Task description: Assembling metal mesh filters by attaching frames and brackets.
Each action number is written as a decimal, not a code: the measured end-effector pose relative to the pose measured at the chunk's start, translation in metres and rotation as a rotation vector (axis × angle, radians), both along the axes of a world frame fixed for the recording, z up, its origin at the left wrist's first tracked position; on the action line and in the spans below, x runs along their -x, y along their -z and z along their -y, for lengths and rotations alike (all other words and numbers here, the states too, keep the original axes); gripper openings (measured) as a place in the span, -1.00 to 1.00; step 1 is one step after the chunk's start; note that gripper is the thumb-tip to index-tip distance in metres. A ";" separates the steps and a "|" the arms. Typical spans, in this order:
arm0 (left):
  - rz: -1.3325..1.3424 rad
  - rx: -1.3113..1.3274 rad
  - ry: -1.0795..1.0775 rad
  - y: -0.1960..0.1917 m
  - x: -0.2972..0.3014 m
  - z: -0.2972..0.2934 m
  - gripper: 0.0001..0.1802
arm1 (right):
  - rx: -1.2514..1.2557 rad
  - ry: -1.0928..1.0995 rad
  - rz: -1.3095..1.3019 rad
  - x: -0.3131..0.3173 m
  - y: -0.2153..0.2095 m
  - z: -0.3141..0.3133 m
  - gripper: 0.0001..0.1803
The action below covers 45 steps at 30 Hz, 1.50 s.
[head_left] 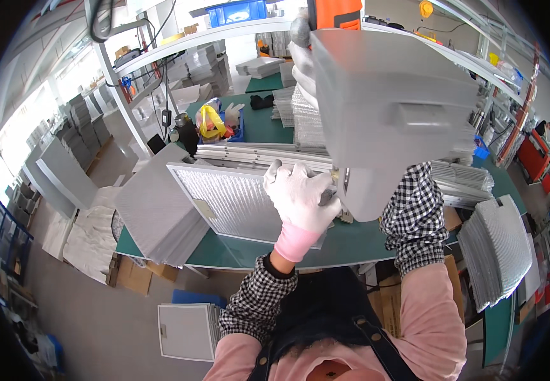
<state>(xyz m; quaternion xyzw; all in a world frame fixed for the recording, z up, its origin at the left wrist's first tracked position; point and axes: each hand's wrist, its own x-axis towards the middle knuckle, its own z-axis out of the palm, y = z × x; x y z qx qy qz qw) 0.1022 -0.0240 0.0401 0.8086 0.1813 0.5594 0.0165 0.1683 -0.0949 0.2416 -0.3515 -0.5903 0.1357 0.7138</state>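
Note:
My left hand (301, 198), in a white glove with a pink cuff, closes over the right end of a white-framed metal mesh panel (237, 202). The panel stands tilted on the green table (281, 255), with a small pale label on its mesh. Close to the camera is a large grey and orange power tool (389, 95). My right hand (303, 66) is wrapped round it; only the gloved fingers show at its left side, and the tool hides the rest. The tool's rounded lower end, with a metal part, is beside my left fingers.
Stacked mesh sheets (498, 251) stand at the right; grey panels (160, 206) lean at the left. Behind lie white frame bars (249, 154) and a blue bin (237, 130) of small items. A shelf (224, 33) crosses above. More framed panels (187, 331) stand on the floor.

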 end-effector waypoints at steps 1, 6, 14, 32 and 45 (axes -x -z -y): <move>0.005 0.011 -0.001 0.004 0.000 -0.003 -0.77 | 0.006 0.001 -0.022 0.001 0.002 -0.001 -0.80; 0.059 0.081 -0.003 0.011 -0.006 -0.006 -0.63 | 0.039 0.012 -0.129 -0.006 0.005 -0.004 -0.79; 0.679 0.610 -0.147 0.022 0.185 -0.007 -0.26 | 0.070 0.041 -0.322 0.024 0.053 0.048 -0.78; 0.216 1.130 0.748 0.107 0.191 -0.028 -0.80 | 0.092 -0.311 -0.420 -0.001 0.053 0.004 -0.70; -0.448 -0.039 0.125 0.075 0.098 0.020 -0.71 | 0.169 0.098 -0.153 0.005 0.071 0.013 -0.66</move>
